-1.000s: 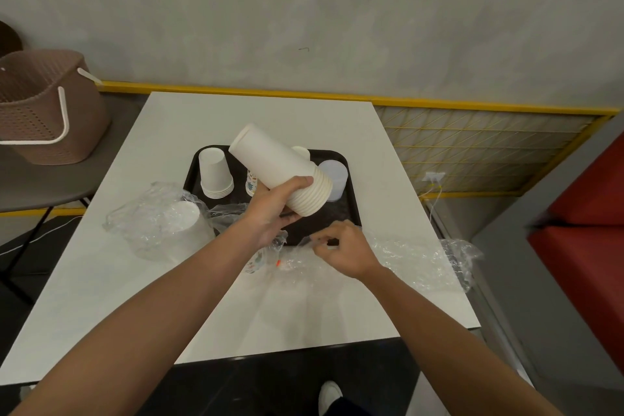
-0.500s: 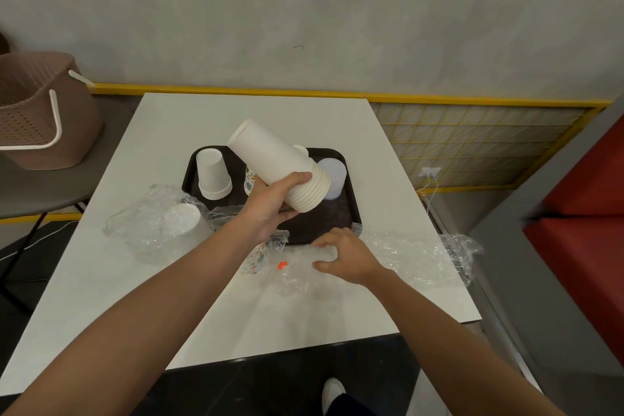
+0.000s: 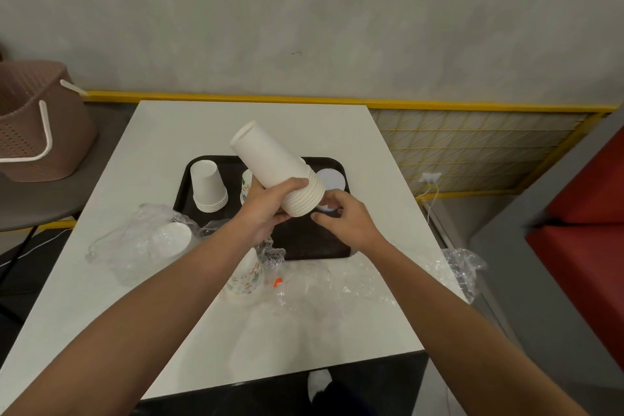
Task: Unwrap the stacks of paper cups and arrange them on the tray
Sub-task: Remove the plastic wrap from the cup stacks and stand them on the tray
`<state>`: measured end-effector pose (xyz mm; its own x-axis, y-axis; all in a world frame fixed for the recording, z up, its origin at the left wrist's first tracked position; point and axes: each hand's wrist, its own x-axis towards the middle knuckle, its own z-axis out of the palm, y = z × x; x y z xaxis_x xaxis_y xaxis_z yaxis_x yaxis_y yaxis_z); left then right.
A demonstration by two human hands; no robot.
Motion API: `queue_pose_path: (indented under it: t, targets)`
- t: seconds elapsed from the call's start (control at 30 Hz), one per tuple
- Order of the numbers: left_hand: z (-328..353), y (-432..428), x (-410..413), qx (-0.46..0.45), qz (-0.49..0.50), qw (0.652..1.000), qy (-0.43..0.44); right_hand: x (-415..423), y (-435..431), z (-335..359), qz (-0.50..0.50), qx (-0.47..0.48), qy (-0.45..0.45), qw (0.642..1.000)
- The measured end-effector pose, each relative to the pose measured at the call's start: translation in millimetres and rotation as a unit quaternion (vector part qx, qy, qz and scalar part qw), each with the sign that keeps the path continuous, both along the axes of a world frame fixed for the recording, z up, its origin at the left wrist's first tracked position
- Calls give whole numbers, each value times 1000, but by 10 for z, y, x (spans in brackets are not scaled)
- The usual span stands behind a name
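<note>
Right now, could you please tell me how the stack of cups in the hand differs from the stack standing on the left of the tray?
The held stack is tilted in the air, gripped near its rims by the left hand; the tray stack stands upside down on the tray. The held stack shows more rims, so more cups, than the tray stack. Both are plain white, nested and unwrapped.

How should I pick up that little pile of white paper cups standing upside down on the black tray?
Grip the short stack of white paper cups around its side wall, above the bunched rims, coming from above. It stands upside down on the black plastic tray, narrow end up, so your fingers should wrap it easily.
</note>
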<state>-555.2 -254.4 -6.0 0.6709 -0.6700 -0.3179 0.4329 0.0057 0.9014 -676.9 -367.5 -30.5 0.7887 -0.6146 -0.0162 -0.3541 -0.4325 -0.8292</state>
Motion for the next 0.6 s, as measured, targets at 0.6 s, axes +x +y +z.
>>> queue_pose_path:
  t: [0.6]
  targets:
    - [68, -703, 728, 152, 106, 966, -181, 938, -918, 283, 49, 61, -32, 996]
